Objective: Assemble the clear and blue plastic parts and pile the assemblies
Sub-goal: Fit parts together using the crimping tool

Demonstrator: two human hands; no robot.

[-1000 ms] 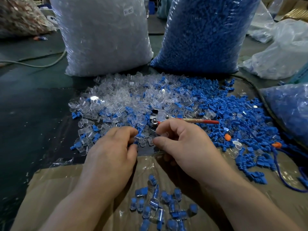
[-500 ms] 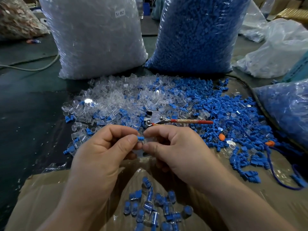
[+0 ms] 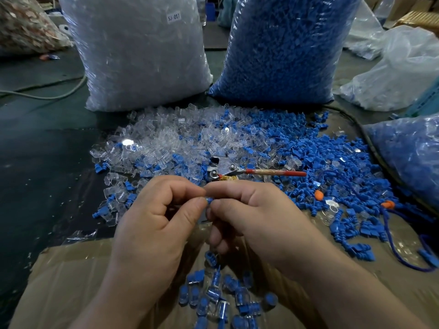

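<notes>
At far left a pale cable lies on the dark counter. Next stands a tall bag of clear parts, and just beside it to the right a bag of blue parts. In front of them a loose heap of clear parts runs into a heap of blue parts, with a red-handled tool lying where they meet. Nearer, above the cardboard, the left hand has its grip clamped, thumb and forefinger, on a small blue piece. The right hand meets it fingertip to fingertip, its grip pinched on the same piece. Whether a clear part sits on that piece I cannot tell. Below the hands the pile of assemblies lies on the cardboard. Further right are two orange bits, a blue cord and a second blue bag
</notes>
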